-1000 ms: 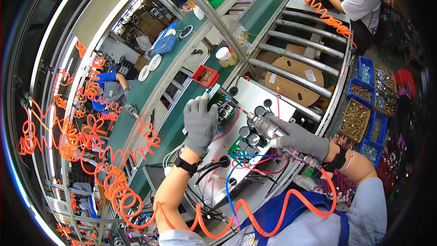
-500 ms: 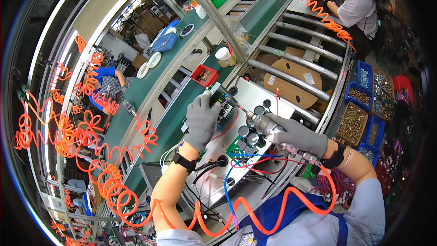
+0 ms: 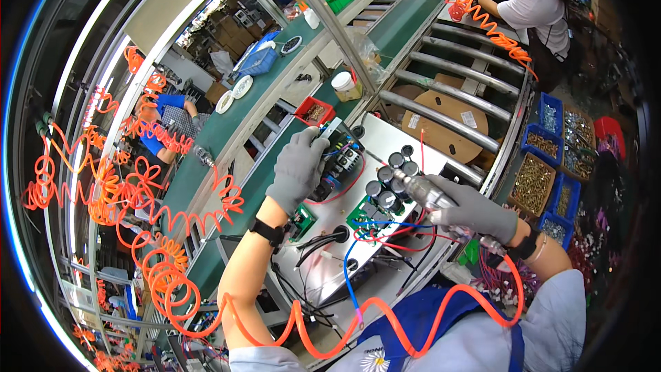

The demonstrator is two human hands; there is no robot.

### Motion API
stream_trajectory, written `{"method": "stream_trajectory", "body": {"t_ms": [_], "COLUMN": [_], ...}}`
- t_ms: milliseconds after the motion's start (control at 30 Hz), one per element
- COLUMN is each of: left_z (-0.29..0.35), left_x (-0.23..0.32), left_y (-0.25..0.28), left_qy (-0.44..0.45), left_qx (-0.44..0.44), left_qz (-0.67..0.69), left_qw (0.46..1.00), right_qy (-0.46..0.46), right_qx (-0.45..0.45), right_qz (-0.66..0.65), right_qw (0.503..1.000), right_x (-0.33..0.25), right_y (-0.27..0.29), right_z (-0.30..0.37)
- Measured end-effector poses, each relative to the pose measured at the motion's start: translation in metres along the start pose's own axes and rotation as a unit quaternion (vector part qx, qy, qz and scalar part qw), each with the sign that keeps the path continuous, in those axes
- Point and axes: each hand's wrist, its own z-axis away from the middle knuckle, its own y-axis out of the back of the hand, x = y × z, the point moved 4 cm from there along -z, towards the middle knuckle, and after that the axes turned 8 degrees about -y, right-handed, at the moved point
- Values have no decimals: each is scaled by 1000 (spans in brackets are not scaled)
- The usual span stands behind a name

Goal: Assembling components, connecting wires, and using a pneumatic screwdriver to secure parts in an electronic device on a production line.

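My left hand [image 3: 297, 171], in a grey glove, is closed on the left side of a dark electronic module [image 3: 342, 158] with a terminal block and coloured wires. The module sits at the far left part of a white metal panel [image 3: 323, 277]. A pneumatic screwdriver [image 3: 428, 193] lies in the grip of my gloved right hand [image 3: 475, 210]. Its thin bit points left toward the module, with a gap between them as far as I can tell. Below the screwdriver's front, black round capacitors [image 3: 387, 200] stand on a green circuit board [image 3: 363, 215]. A smaller green board [image 3: 301, 223] shows beside my left wrist.
An orange coiled air hose [image 3: 406, 334] runs from the screwdriver across my front. Right of the panel are metal rollers [image 3: 447, 112] and blue bins of screws [image 3: 544, 143]. A red bin [image 3: 315, 111] and white tub [image 3: 344, 84] stand beyond. Two people work farther off.
The screwdriver in my right hand has moved right, its bit farther from the module. My left hand stays at the module; the small green board beside its wrist now shows. The view has shifted slightly.
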Motion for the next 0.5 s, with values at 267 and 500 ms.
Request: {"method": "stream_trajectory", "body": {"t_ms": [267,500], "left_z": [-7,-8], "left_x": [-7,5], "left_y": [-18,-13], "left_qy": [53,67], "left_qx": [-2,26], "left_qz": [-39,-16], "left_qw": [998,997], "right_qy": [15,58], "right_qx": [211,446], "right_qz": [-93,-294], "right_qw": [973,843], "right_x": [55,139], "right_y": [18,38], "right_z": [110,196]}}
